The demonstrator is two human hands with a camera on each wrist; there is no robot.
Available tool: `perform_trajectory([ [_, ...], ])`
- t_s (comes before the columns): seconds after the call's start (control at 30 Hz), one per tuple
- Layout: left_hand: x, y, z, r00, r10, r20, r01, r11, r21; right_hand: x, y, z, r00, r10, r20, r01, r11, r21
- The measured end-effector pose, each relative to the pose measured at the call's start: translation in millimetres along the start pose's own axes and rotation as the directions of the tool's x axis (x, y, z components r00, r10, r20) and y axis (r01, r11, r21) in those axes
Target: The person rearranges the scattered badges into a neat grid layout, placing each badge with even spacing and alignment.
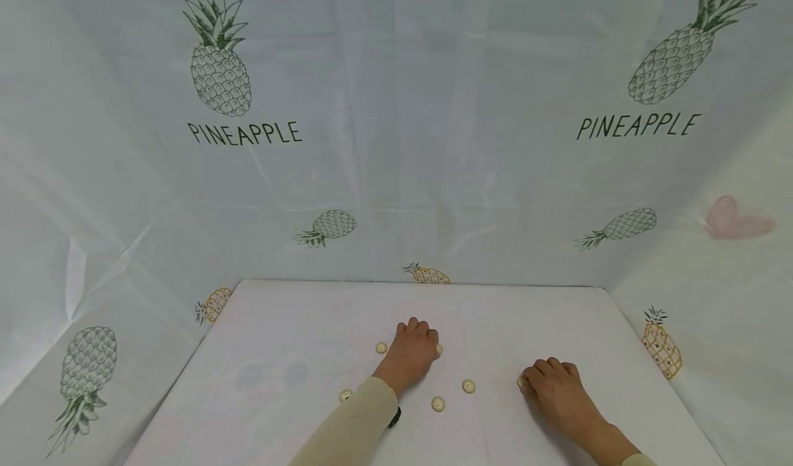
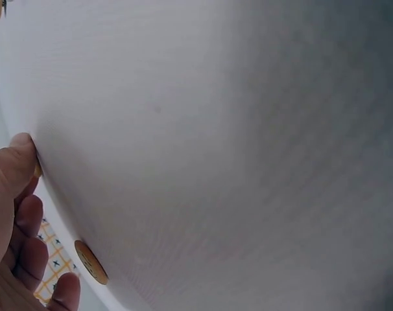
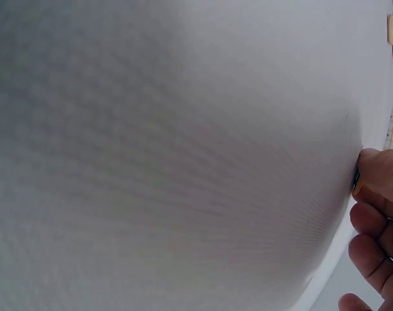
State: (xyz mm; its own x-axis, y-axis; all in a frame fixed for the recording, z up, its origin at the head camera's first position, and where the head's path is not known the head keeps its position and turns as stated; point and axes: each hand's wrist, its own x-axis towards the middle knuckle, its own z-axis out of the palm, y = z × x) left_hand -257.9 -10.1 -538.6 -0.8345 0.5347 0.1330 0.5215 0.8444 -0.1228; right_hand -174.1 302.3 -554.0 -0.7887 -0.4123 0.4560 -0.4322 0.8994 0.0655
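Several round wooden buttons lie about on a white tabletop. My left hand (image 1: 409, 352) is at the middle of the table, its thumb and forefinger pinching a button (image 1: 438, 350) low at the surface. In the left wrist view only a sliver of that button (image 2: 37, 170) shows beneath the thumb. Another button (image 1: 381, 347) lies just left of this hand. Farther right, my right hand (image 1: 557, 394) pinches a button (image 1: 522, 383) between thumb and forefinger, close over the table. The fingers hide most of it in the right wrist view, where its edge (image 3: 358, 188) shows.
Two loose buttons, one (image 1: 469, 386) and a nearer one (image 1: 438, 404), lie between the hands. A further button (image 1: 345, 396) is beside the left sleeve (image 1: 353, 421). Pale cloth with pineapple prints (image 1: 396, 142) hangs behind and around the white table (image 1: 279, 335).
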Motion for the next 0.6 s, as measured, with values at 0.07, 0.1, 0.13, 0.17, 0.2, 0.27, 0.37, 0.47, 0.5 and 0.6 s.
perform_trajectory([
  [0.07,-0.4,-0.5,-1.3,1.0,0.0,0.001,0.0,1.0,0.001,0,0,0,1.0,-0.001,-0.001,0.001,1.0,-0.002],
  [0.1,-0.5,-1.0,-2.5,1.0,0.002,-0.001,-0.002,1.0,0.001,0,0,0,1.0,-0.002,-0.003,0.002,1.0,-0.002],
  [0.13,-0.9,-1.9,-3.5,1.0,0.005,-0.006,-0.005,1.0,0.004,0,1,1,1.0,-0.003,-0.005,0.003,1.0,-0.002],
  [0.17,-1.5,-3.1,-4.7,1.0,0.007,-0.014,-0.007,1.0,0.007,0,1,1,1.0,-0.003,-0.008,0.003,1.0,-0.002],
  [0.2,-2.2,-4.5,-5.9,1.0,0.009,-0.019,-0.009,1.0,0.013,0,1,1,1.0,-0.003,-0.009,0.003,1.0,0.001],
  [0.27,-3.3,-7.8,-7.1,0.999,0.009,-0.031,-0.008,1.0,0.021,0,1,2,1.0,-0.002,-0.009,0.002,1.0,0.006],
  [0.37,-5.2,-13.9,-7.5,0.999,-0.003,-0.045,0.004,1.0,0.016,-1,1,3,1.0,0.006,-0.001,-0.006,1.0,0.01],
  [0.47,-7.7,-21.1,-8.0,0.998,-0.032,-0.054,0.031,0.999,-0.013,0,1,3,1.0,0.011,0.007,-0.011,1.0,0.015],
  [0.5,-8.9,-23.8,-9.1,0.997,-0.043,-0.061,0.042,0.999,-0.025,0,1,2,1.0,0.012,0.008,-0.012,1.0,0.017],
  [0.6,-14.2,-32.8,-14.2,0.994,-0.08,-0.072,0.075,0.995,-0.062,2,0,1,1.0,0.011,0.013,-0.012,0.999,0.036],
])
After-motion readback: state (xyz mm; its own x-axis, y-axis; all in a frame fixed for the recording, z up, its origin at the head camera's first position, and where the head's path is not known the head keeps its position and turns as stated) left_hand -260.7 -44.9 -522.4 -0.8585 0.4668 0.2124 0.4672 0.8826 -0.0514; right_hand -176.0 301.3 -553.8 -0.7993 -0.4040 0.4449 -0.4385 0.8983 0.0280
